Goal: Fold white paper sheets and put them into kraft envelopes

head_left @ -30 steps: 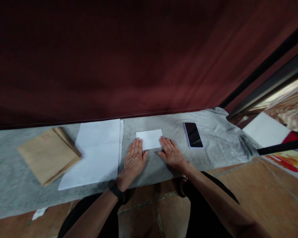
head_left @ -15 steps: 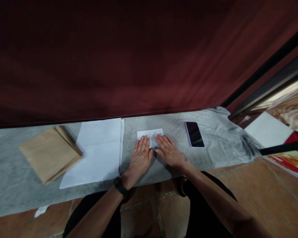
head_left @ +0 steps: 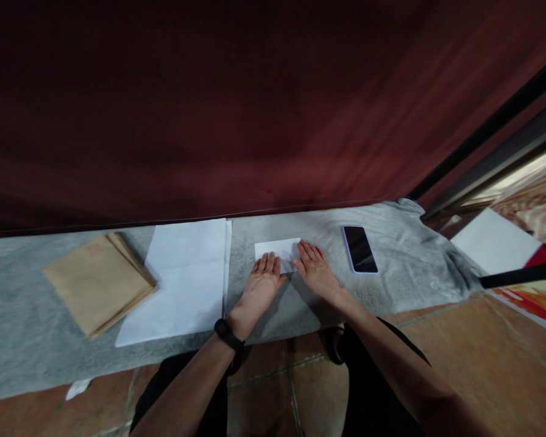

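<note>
grey cloth-covered surface (head_left: 13, 315) | brown paper stack (head_left: 100, 284) | large white sheets (head_left: 182, 279) | small white paper (head_left: 279, 246) | phone (head_left: 361, 249)

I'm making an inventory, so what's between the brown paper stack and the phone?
In the head view: large white sheets, then the small white paper, left hand on it, right hand at its edge.

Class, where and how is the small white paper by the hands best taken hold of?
Probably pinch the small white paper by its far long edge, from the far side: it lies flat, that edge mostly uncovered, while the left hand covers its near-left part and the right hand lies at its right edge.
</note>
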Available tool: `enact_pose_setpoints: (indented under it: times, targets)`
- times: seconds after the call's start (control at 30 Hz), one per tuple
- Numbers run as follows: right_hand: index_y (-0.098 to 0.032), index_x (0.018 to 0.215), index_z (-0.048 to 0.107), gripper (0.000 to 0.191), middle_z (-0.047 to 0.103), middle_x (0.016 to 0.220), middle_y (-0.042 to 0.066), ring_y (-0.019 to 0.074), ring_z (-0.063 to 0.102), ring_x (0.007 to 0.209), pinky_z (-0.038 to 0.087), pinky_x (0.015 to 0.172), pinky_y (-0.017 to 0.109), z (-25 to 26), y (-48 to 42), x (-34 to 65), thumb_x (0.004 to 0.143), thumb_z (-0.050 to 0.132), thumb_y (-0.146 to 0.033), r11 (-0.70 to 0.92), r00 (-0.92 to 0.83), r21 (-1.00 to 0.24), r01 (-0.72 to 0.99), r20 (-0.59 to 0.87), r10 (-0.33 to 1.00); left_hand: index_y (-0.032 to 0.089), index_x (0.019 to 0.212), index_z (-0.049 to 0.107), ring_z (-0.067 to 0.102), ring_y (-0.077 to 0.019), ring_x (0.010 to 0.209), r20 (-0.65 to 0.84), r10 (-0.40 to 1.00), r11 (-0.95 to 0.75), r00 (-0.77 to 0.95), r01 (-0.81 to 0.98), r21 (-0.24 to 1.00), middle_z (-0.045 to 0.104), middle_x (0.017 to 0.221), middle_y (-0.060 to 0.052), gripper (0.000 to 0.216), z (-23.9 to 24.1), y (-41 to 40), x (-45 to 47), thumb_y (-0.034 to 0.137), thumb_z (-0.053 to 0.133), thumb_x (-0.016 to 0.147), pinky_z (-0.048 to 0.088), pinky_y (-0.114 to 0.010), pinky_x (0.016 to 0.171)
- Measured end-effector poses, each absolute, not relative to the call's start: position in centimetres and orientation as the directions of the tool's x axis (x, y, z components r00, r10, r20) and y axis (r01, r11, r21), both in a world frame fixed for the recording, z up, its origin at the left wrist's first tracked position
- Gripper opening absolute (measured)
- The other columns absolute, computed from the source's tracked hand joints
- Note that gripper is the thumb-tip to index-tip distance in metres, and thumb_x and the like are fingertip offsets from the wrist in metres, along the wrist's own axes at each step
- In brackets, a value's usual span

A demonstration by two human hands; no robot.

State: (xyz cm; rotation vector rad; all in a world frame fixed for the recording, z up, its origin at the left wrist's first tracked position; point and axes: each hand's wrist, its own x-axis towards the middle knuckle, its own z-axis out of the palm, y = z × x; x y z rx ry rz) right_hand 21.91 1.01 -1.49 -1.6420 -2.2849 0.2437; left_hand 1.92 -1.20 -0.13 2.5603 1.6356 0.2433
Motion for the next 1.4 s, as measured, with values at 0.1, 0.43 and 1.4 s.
enact_pose_setpoints:
  times: [0.1, 0.43, 1.4]
  targets:
    - [-0.012, 0.153, 0.044, 0.058, 0.049, 0.155, 0.018, 0.0305, 0.043, 0.146, 0.034, 0.119, 0.053, -1.5, 1.6, 21.8, 0.108, 0.027, -0.045, 0.29, -0.249, -0.385, 0.876, 0.154, 0.956, 0.01, 0.138, 0.055, 0.048, -0.0321, 0.142, 0.073, 0.905, -0.426, 0.42, 0.887, 0.176, 0.054, 0.149, -0.021, 0.044, -0.1, -0.8, 2.4, 0.018, 0.044, 0.096, 0.039, -0.049, 0.116]
    - [-0.019, 0.149, 0.051, 0.062, 0.065, 0.139, 0.012, 0.025, 0.06, 0.132, 0.049, 0.109, 0.047, -1.1, 3.8, 22.7, 0.107, 0.018, -0.052, 0.037, -0.004, -0.817, 0.575, 0.043, 0.999, 0.014, 0.113, 0.071, 0.065, -0.0307, 0.113, 0.14, 0.945, -0.325, 0.295, 0.892, 0.313, 0.072, 0.12, -0.018, 0.036, 3.0, -0.9, 3.3, 0.011, 0.042, 0.092, 0.049, -0.045, 0.101]
    - [-0.02, 0.087, 0.068, 0.015, 0.067, 0.076, -0.001, 0.0152, 0.06, 0.072, 0.043, 0.066, 0.023, 0.8, 3.2, 21.7, 0.088, 0.053, -0.024, -0.035, -0.065, -0.802, 0.596, -0.092, 0.994, 0.018, 0.126, 0.058, 0.056, -0.0132, 0.057, -0.142, 0.96, 0.208, -0.241, 0.278, 0.938, 0.06, 0.065, 0.007, 0.053, 1.0, 1.2, -2.2, 0.016, 0.068, 0.073, 0.043, -0.024, 0.058]
